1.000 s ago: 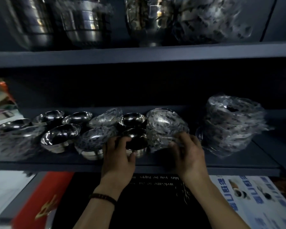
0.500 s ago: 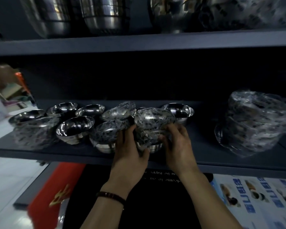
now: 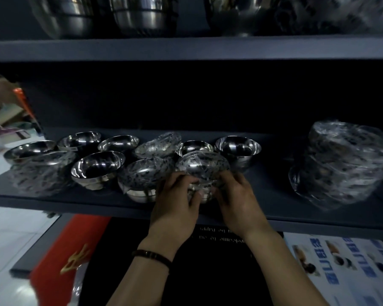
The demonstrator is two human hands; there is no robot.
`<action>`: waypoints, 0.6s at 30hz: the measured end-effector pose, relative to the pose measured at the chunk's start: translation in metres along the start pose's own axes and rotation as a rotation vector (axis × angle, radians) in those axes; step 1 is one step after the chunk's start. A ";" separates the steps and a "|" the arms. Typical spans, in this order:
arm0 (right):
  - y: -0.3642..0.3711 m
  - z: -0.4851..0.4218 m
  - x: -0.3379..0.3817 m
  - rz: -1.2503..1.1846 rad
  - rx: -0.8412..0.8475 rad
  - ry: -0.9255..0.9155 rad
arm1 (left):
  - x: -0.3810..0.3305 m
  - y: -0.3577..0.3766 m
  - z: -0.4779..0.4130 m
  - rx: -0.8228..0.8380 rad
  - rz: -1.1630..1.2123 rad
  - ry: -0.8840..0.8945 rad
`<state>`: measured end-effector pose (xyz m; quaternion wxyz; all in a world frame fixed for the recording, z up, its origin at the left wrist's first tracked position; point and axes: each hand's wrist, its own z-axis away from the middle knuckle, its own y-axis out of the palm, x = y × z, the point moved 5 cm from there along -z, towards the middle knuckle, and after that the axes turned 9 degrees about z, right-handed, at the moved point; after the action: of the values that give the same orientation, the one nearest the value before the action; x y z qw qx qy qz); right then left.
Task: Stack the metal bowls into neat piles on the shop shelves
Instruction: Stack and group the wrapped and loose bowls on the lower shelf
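Two bowls seem nested at the shelf's (image 3: 274, 208) front edge, mid-length: a plastic-wrapped bowl (image 3: 202, 165) sits on a lower bowl (image 3: 202, 195), though the wrap hides how squarely. The left hand (image 3: 175, 202) and right hand (image 3: 237, 195) clasp it from either side, fingers curled. Leftward and behind, about nine loose bowls (image 3: 97, 166) stand singly, all empty. One wrapped pile (image 3: 345, 164) occupies the right end.

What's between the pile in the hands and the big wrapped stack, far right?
Head view: one unwrapped bowl just right of the held pile, set further back; beyond it, bare shelf up to the wrapped stack.
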<state>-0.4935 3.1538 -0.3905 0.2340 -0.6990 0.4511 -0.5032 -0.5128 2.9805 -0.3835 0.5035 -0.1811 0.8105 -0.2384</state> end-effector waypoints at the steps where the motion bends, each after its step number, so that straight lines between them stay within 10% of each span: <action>1: 0.001 0.000 0.000 0.005 0.002 0.002 | 0.000 0.000 -0.001 -0.005 -0.008 -0.004; 14: -0.051 -0.021 -0.023 0.026 -0.145 0.092 | -0.019 -0.006 -0.008 -0.068 -0.038 0.001; 18: -0.057 -0.054 -0.057 0.263 0.055 0.242 | -0.030 -0.001 -0.012 -0.043 -0.011 0.031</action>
<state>-0.5252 3.2377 -0.3540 0.2607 -0.5617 0.5495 -0.5608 -0.5106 2.9982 -0.3560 0.4855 -0.1927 0.8221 -0.2264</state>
